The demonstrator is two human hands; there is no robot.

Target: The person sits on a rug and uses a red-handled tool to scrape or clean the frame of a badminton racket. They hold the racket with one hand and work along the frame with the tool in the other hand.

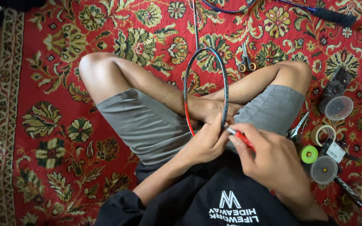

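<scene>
I sit cross-legged on a red patterned carpet. An unstrung badminton racket frame (197,58), dark with red near its lower part, lies over my legs with its shaft pointing away. My left hand (206,144) grips the near end of the frame. My right hand (273,161) holds a red-handled tool (241,139) whose metal tip touches the frame's rim beside my left thumb.
Scissors (246,62) lie on the carpet beyond my right knee. At the right are pliers (297,127), a tape roll (322,134), a green spool (309,154), two clear plastic tubs (338,107) and a second racket (315,10) at the top.
</scene>
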